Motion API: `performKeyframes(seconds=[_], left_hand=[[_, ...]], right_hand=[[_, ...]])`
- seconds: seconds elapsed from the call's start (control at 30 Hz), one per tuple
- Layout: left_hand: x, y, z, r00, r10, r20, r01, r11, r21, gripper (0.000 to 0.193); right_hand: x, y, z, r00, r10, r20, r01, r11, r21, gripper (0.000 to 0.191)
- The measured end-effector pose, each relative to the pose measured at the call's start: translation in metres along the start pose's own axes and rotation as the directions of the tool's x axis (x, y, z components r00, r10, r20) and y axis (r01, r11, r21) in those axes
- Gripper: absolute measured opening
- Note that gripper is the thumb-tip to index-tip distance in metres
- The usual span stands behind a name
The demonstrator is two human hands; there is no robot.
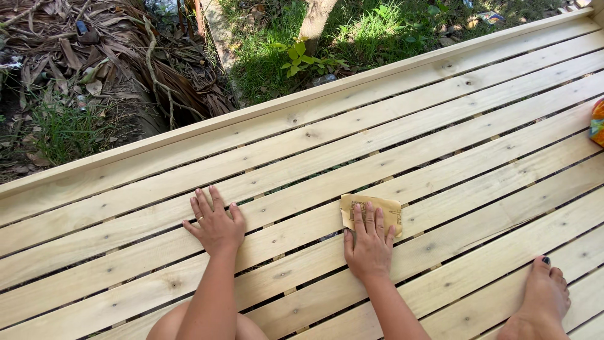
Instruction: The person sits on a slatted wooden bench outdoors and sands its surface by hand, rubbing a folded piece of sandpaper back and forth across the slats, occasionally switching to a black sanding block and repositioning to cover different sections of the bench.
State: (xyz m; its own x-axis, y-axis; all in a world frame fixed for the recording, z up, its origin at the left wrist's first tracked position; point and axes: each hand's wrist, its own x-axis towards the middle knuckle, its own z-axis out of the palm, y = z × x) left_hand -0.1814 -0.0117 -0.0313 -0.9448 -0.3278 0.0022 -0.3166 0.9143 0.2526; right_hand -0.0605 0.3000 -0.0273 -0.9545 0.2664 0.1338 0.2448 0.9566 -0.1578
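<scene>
Pale wooden slats (pixel 440 126) fill most of my view, running on a slant from lower left to upper right with narrow dark gaps between them, and a raised edge board (pixel 302 101) closes off the far side. Beyond that board I see dry brown palm fronds (pixel 107 56) on the left, green grass (pixel 371 31) in the middle and the base of a tree trunk (pixel 316 19). On the slats, my left hand (pixel 215 225) lies flat, palm down, fingers spread and holding nothing, with a ring on one finger. My right hand (pixel 370 242) is also flat and open, fingers stretched forward and pressing down on a sheet of tan sandpaper (pixel 393 211), which lies on a slat just right of centre; the sheet's far and right edges show past my fingertips, and there is some printing on its back that I leave unread. The two hands are near each other but apart, on neighbouring slats. My knee (pixel 170 324) shows at the bottom edge, and my bare right foot (pixel 541 302) with dark-painted toenails rests on the slats at lower right. At the right margin a bit of a colourful object (pixel 598 123) pokes in; I cannot tell what it is, and I see no container anywhere on the deck
</scene>
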Motion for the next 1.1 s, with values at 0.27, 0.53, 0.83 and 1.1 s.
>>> performKeyframes(seconds=[0.27, 0.53, 0.83, 1.1], left_hand=[[-0.003, -0.003, 0.000, 1.000, 0.006, 0.025, -0.007, 1.000, 0.016, 0.073], [0.006, 0.014, 0.007, 0.875, 0.482, -0.038, -0.480, 0.876, 0.056, 0.078], [0.020, 0.021, 0.009, 0.911, 0.406, 0.067, -0.409, 0.912, 0.039, 0.080], [0.021, 0.025, 0.000, 0.920, 0.380, 0.097, -0.387, 0.920, 0.063, 0.079]], right_hand=[[-0.005, -0.003, -0.006, 0.999, 0.026, -0.024, -0.026, 1.000, -0.006, 0.065], [0.005, -0.014, -0.015, 0.983, 0.053, 0.177, -0.034, 0.993, -0.112, 0.062], [0.106, -0.026, 0.029, 0.998, -0.055, -0.005, 0.055, 0.998, 0.023, 0.064], [0.131, -0.028, 0.028, 0.996, -0.063, 0.063, 0.063, 0.998, 0.001, 0.056]])
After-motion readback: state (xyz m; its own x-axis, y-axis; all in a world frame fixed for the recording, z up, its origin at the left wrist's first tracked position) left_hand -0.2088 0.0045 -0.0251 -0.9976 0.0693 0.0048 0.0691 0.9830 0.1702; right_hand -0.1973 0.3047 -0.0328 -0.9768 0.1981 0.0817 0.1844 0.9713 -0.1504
